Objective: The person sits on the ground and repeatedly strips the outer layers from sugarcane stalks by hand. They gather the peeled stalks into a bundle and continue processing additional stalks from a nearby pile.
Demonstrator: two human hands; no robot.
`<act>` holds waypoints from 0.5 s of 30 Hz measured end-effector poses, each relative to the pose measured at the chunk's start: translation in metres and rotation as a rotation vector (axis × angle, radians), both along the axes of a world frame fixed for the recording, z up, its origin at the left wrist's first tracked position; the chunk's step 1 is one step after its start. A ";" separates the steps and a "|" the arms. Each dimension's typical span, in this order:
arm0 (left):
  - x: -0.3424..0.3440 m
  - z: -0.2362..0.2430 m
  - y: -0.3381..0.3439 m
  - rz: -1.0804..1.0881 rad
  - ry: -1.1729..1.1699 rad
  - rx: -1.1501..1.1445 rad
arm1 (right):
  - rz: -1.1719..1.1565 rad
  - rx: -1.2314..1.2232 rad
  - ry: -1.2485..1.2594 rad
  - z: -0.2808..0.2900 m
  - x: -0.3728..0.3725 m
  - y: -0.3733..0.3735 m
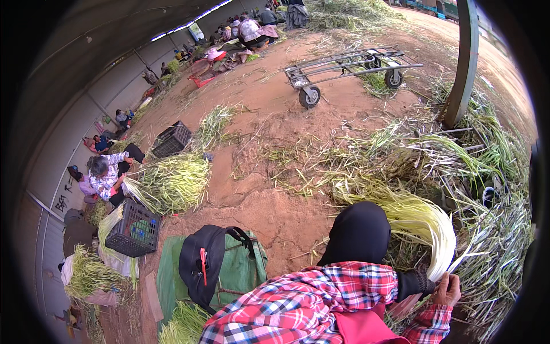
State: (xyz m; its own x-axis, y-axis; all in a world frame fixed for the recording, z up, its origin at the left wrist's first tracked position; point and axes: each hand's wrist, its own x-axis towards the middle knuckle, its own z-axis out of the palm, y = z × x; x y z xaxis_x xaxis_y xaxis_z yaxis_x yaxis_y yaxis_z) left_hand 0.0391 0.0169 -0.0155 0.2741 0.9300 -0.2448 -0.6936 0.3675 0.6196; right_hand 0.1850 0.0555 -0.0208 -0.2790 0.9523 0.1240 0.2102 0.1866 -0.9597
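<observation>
A bundle of long leafy stalks point(427, 221), yellow-green at the leaves and white at the lower ends, arches beside my dark-clad knee point(358, 232). My left hand point(416, 282), in a dark glove, is closed around the bundle's white end. Bare and curled, my right hand point(448, 290) pinches at that same end, its thumb and fingers pressed together on the stalks. A few pale strands stick out to the right just above it. The gloved fingers are partly hidden by the stalks and sleeve.
Heaped leaves point(492, 275) lie to my right, near a metal post point(463, 69). A flat wheeled cart point(349, 66) stands ahead. On my left are a black backpack point(200, 266) on green sheeting, a black crate point(133, 229) and a seated person point(106, 172) handling another bundle.
</observation>
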 end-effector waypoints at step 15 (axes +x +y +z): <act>-0.013 -0.001 -0.003 0.019 -0.101 -0.043 | -0.102 0.056 0.101 -0.016 -0.011 0.003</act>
State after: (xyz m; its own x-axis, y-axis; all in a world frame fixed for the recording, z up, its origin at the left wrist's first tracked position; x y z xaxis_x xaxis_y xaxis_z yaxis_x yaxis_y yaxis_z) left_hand 0.0258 0.0139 -0.0166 0.2814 0.9245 -0.2570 -0.7587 0.3784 0.5303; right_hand 0.1744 0.0588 -0.0368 -0.1650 0.9658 0.2002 0.1339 0.2231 -0.9656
